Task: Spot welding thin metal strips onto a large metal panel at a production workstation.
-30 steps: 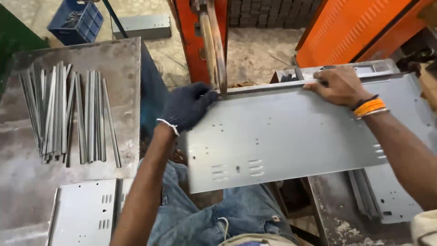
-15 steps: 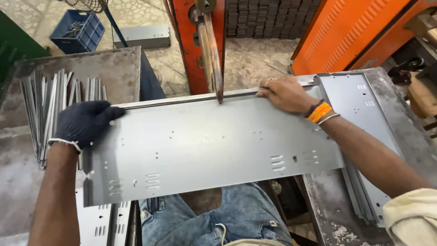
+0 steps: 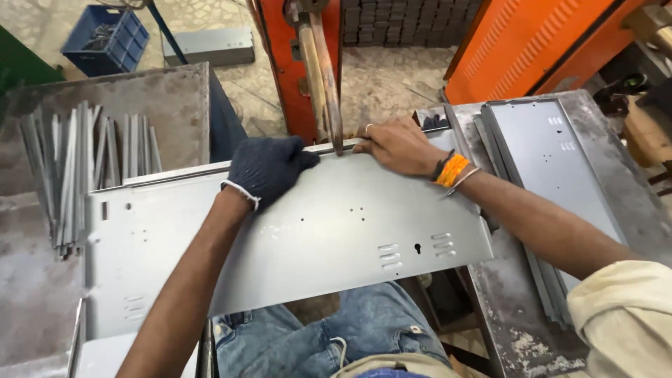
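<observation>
Both hands press flat and open on the grey sheet-metal panel (image 3: 301, 238) lying across the lap, gloved left hand (image 3: 269, 168) at eleven o'clock, bare right hand (image 3: 399, 145) at one, steadying its far edge under the welder's electrode arms (image 3: 323, 77).

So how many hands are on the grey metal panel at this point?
2. The gloved left hand presses on the grey metal panel near its top edge, left of the upright arm of the orange machine. The bare right hand holds that edge just right of it.
</observation>
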